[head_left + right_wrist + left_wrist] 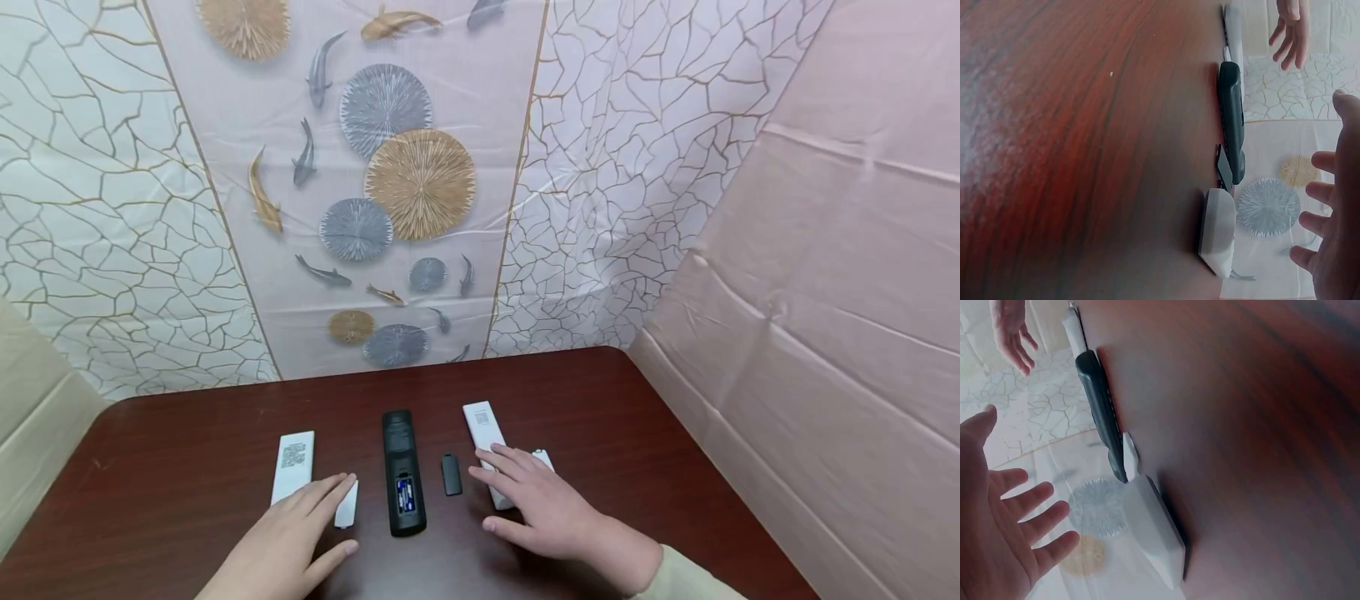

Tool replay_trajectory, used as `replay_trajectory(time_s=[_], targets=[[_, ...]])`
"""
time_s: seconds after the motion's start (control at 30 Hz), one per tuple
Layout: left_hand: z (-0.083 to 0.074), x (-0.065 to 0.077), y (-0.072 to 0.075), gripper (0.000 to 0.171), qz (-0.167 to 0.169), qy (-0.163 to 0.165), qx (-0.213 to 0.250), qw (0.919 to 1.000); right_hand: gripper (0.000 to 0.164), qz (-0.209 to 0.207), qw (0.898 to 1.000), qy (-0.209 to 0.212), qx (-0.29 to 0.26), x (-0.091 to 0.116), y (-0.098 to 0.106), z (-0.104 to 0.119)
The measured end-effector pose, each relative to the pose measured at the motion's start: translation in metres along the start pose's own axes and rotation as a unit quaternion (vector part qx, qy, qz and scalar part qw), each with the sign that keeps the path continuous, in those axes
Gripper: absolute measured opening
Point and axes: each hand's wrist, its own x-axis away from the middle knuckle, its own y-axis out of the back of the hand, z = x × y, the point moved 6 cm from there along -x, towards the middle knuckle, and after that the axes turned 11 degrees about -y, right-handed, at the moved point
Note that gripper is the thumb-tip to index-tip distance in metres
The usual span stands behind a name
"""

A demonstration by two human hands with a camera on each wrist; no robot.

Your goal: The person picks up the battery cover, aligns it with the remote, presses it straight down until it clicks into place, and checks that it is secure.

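My left hand hovers with spread fingers over a white remote control and its small white battery cover. Fingers apart, my right hand is held above a second white remote, and a white cover peeks out behind it. Between the hands lies a black remote, face down, its battery bay uncovered with blue batteries inside. A black battery cover rests to its right. Both wrist views show a gap between each hand and the tabletop things.
The dark red-brown table has rounded far corners. A patterned cloth with fish and round leaf shapes hangs behind it, and a plain pinkish cloth borders the right side.
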Motion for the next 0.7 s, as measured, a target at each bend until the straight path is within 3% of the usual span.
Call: replay_trajectory(time_s=[0.2,0.37,0.7], targets=[[-0.008,-0.009,-0.001,0.059,0.02,0.051,0.03,0.998,0.055,0.009,1.0,-0.024,-0.01,0.005,0.003,-0.004],[-0.013,-0.017,-0.004,0.055,0.045,0.092,0.053,0.9933,0.05,-0.011,1.0,-0.02,-0.003,0.007,0.003,-0.007],[-0.027,-0.035,-0.005,0.049,0.028,0.105,0.078,0.9911,0.045,-0.038,0.998,-0.041,0.015,0.012,0.007,-0.014]])
